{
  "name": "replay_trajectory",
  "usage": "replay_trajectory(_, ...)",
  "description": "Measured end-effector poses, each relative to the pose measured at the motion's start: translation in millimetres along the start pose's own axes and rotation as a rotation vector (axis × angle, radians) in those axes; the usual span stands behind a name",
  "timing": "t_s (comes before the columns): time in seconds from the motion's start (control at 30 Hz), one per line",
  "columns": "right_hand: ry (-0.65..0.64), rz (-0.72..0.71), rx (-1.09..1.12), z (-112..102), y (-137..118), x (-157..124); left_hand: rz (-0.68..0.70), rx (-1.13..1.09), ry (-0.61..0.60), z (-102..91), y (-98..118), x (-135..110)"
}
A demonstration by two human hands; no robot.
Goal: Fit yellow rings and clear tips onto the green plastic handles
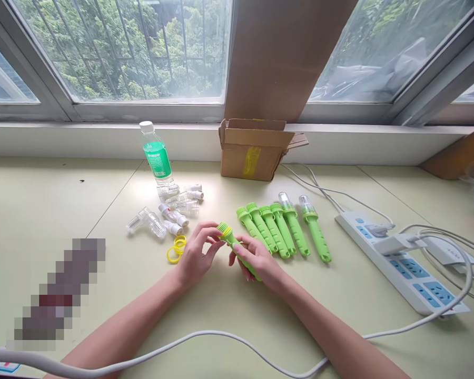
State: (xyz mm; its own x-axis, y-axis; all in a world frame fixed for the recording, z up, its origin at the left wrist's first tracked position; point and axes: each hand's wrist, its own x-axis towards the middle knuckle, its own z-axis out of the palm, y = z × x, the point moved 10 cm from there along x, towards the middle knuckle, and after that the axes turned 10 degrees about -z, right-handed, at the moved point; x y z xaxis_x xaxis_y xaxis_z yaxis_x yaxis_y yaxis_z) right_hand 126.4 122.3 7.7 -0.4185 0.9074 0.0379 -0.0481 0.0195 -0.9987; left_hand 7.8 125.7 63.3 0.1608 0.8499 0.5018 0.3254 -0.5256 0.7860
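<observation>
My right hand [256, 258] is wrapped round a green ribbed plastic handle [237, 246], like a flashlight body, tilted with its threaded end up and to the left. A yellow ring [226, 231] sits round its neck, just below the thread. The fingertips of my left hand [199, 250] pinch the ring at that neck; their exact contact is partly hidden. Loose yellow rings [176, 249] lie beside my left wrist. Several more green handles [266, 226] lie in a row to the right, two of them with clear caps [285, 200] on.
Clear plastic caps [146, 223] and white cylindrical pieces [173, 227] lie on the left, near a bottle [157, 155]. A cardboard box [247, 155] stands at the back. On the right is a power strip [398, 263]; a white cable [205, 333] crosses the front.
</observation>
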Motion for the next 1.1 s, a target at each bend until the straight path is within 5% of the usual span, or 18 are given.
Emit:
replay_trajectory(0.8,0.084,0.009,-0.010,-4,7,0,0.002,0.026,0.022,0.1,1,-1)
replay_trajectory(1.1,0.018,-0.053,-0.038,4,-5,1,-0.021,0.051,0.021,-0.7,-1,0)
